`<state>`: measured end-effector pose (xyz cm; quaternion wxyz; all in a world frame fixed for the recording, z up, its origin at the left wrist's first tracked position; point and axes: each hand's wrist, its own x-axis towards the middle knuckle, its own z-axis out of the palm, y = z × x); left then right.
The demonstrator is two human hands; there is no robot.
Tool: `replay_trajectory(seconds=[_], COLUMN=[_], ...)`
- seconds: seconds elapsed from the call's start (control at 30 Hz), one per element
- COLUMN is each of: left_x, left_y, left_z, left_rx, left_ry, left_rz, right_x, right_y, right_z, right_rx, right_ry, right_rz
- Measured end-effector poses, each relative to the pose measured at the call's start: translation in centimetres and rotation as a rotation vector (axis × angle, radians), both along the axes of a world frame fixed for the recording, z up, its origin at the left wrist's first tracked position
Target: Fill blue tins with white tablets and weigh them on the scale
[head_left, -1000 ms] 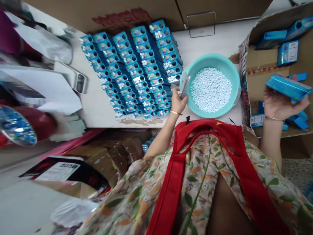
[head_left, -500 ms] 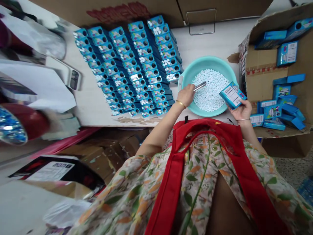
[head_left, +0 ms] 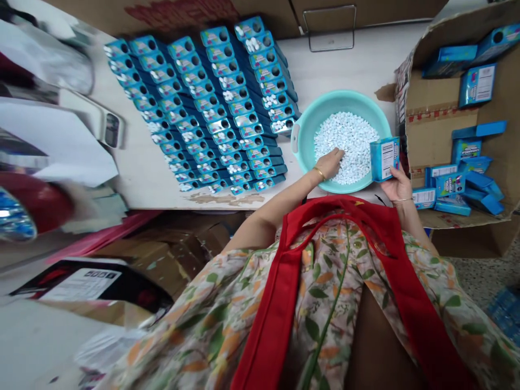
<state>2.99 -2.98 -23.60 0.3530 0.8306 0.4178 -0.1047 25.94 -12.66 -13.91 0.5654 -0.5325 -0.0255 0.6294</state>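
My left hand [head_left: 330,164] is closed and down among small white candies [head_left: 346,138] in a turquoise plastic basin [head_left: 303,116]. The shiny metal scoop it gripped a moment ago is almost wholly hidden by the fingers and candies. My right hand [head_left: 397,187] holds a small blue printed carton [head_left: 385,158] upright over the basin's right rim, its white label panel facing me. To the left stand several columns of similar blue cartons [head_left: 219,103], each with a round hole in its top; white candies lie on many tops.
An open cardboard box [head_left: 430,103] on the right contains loose blue cartons [head_left: 450,185]. A wire handle [head_left: 330,49] lies behind the basin. At the left are a white device with a small display [head_left: 111,130], papers [head_left: 52,146] and a red container [head_left: 44,203].
My left hand has moved right and down into the candies, and the scoop has gone from sight. My right hand has turned the carton more upright. The view has shifted slightly.
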Motion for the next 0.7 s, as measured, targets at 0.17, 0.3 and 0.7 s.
replay_trajectory(seconds=[0.17,0.3,0.7], left_x=[0.0,-1.3,-7.1], left_y=[0.7,2.0,6.2], left_z=[-0.9,0.5,14.5], left_rx=[-0.092,-0.087,0.174], left_ry=[-0.227,-0.361,-0.254], left_rz=[0.031,0.056,-0.167], right_x=[0.5,0.9,-1.3], right_y=[0.1,0.1,2.1], right_z=[-1.0,-2.1,-4.3], right_rx=[0.097,0.2,0.383], right_ry=[-0.196,-0.565,-1.224], right_rz=[0.087,0.102,0.447])
